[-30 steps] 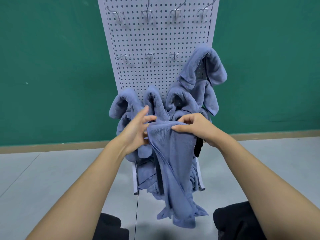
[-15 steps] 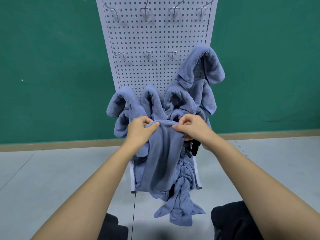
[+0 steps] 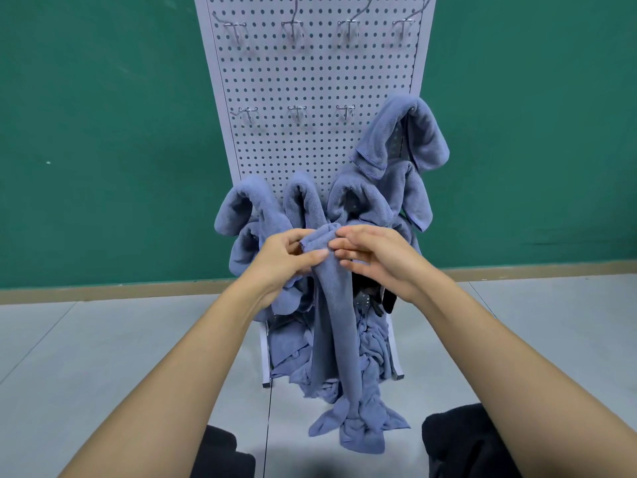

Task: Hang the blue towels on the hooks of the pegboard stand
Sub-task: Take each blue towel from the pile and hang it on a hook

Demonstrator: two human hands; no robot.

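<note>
A white pegboard stand point(image 3: 310, 74) rises in front of me with bare metal hooks point(image 3: 296, 113) in its two upper rows. Several blue towels point(image 3: 400, 136) hang bunched over the lower hooks. I hold another blue towel point(image 3: 332, 305) before the board, gathered into a narrow strip that hangs to the floor. My left hand point(image 3: 286, 260) pinches its top fold between thumb and fingers. My right hand point(image 3: 375, 257) touches the same fold from the right, fingertips on the cloth.
A heap of blue towels point(image 3: 365, 419) lies on the grey floor at the stand's foot. A green wall point(image 3: 103, 132) stands behind. My dark-clothed knees point(image 3: 462, 443) show at the bottom edge.
My hands came together, bunching the spread towel into a narrow strip. The right hand's fingers loosened from a pinch to a lighter touch.
</note>
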